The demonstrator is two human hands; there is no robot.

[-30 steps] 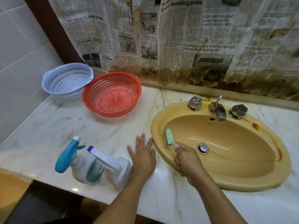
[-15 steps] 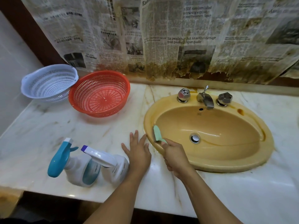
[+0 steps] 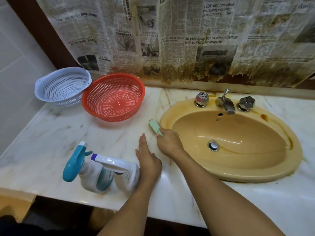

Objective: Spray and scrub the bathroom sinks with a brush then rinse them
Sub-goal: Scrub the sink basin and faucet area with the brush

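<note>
The marble counter (image 3: 42, 137) carries the one yellow sink (image 3: 247, 133) in view, and the job looks to be in its scrubbing stage, perhaps halfway. The bowl shows no foam and no running water, so whether it has been sprayed cannot be told, and rinsing seems still to come. Two spray bottles (image 3: 102, 171) stand side by side near the counter's front edge, untouched. The left hand (image 3: 148, 160) lies flat on the counter just beside them, fingers straight and together. The right hand (image 3: 168, 143) curls round the handle of the green brush (image 3: 155, 127), whose head sits on the counter right against the sink's left rim. The faucet (image 3: 225, 103) is dry, and a brown stain (image 3: 264, 117) on the far right rim likely still needs scrubbing.
</note>
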